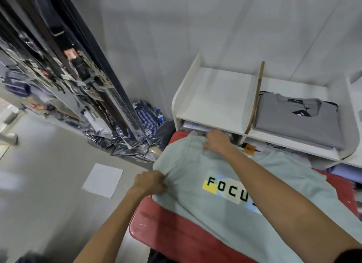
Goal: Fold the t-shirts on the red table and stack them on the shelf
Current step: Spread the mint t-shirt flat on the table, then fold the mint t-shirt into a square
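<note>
On the red table (pixel 172 237), head view: pale mint t-shirt (pixel 225 219) lies spread front-up, printed "FOCU…" in black letters on a yellow, cream and light-blue block; the rest of the word runs under the right forearm. Shirt covers most of the tabletop, red surface showing at the near-left edge and far right.

Left hand (pixel 149 182) sits at the shirt's left edge, fingers curled, pinching a bunch of fabric there; cloth puckers toward the grip. Right hand (pixel 215 141) reaches across to the far edge of the shirt, fingers curled down into the fabric, gripping it just in front of the shelf. Right forearm crosses diagonally over the shirt.

White shelf unit (pixel 195 98) stands touching the far side of the table, with a brown-edged divider (pixel 255 98) splitting the top level. Left top compartment bare. Right top compartment holds a folded grey t-shirt (pixel 297 123) with a black tag at the collar, lying flat. Lower level holds more folded garments, mostly hidden, details unclear.

Left of table: grey floor, a white sheet of paper (pixel 102 180) lying flat on it. Behind that, a pile of plastic-bagged clothes (pixel 137 129) against a dark rack (pixel 82 70), including a blue checked item.
</note>
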